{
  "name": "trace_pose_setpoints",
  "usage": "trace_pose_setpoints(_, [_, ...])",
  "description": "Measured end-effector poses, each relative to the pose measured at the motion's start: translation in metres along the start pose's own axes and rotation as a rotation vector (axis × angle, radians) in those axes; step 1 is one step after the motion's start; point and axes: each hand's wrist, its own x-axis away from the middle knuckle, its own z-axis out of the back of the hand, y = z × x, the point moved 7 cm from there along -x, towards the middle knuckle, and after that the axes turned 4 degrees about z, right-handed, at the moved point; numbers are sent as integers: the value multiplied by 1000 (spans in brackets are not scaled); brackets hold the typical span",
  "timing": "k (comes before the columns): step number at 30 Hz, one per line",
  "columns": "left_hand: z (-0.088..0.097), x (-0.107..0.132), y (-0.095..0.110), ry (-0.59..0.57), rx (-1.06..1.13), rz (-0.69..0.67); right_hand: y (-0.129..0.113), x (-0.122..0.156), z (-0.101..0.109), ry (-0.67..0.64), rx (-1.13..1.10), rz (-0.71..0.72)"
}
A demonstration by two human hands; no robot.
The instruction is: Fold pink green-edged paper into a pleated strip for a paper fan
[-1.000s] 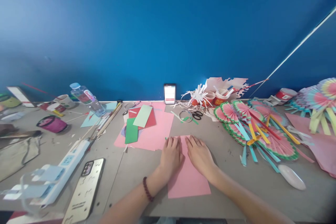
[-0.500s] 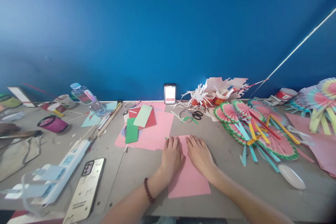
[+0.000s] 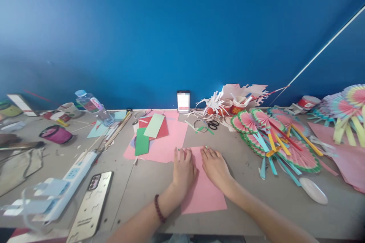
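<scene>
A sheet of pink paper (image 3: 203, 202) lies flat on the grey table in front of me. My left hand (image 3: 183, 169) rests along its left edge with the fingers stretched forward and slightly apart. On the far right part of the sheet, my right hand (image 3: 216, 166) presses down with flat fingers pointing forward. Tiny bits of green show by the fingertips of both hands. Just beyond my left hand is a larger pink sheet (image 3: 178, 140), bearing a green card (image 3: 142, 142), a pale green card (image 3: 154, 126) and a red piece (image 3: 163, 129).
Left: a phone (image 3: 91, 207), a power strip (image 3: 72, 182), wooden sticks (image 3: 118, 129) and a tilted water bottle (image 3: 95, 107). Right: folded paper fans (image 3: 299, 155), a white oval object (image 3: 313, 190), scissors (image 3: 213, 124) and paper cups (image 3: 241, 104). A small screen (image 3: 183, 101) leans on the blue wall.
My left fingers have straightened and spread a little, shifting slightly left at the sheet's far edge. The right hand stays nearly in place. The whole view has shifted very slightly.
</scene>
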Motion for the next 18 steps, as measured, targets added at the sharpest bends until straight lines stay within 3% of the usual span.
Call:
trace_pose_setpoints(9, [-3,-2,1,-25,-23,-17,-1,0,6,23,14,-17])
trace_pose_setpoints(18, [-2,-1,0,-11,-52,17,-2,6,-6,60,14,-9])
